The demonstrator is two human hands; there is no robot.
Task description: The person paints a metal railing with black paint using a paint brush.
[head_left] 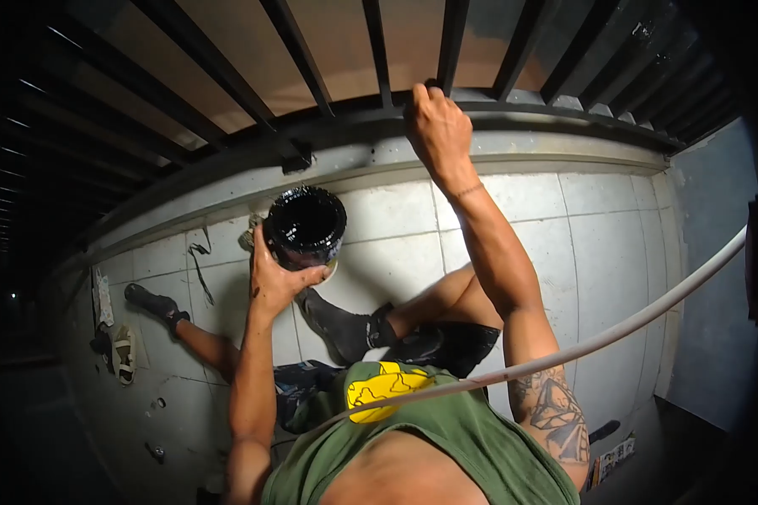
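My left hand [280,278] is wrapped round the side of a round can [308,229], smeared with glossy black paint and holding dark liquid. The can is upright above the tiled floor, near the low ledge. My right hand [440,126] is closed in a fist at the bottom rail [514,108] of a black barred railing, beside one of the upright bars [451,46]. Whatever its fingers hold is hidden behind the hand.
A pale ledge [531,145] runs below the railing. A dark strip [200,265] and a sandal [124,355] lie on the tiles at left. My shod feet [337,324] are near the can. A grey wall [720,278] stands at right; a pale cable crosses in front of me.
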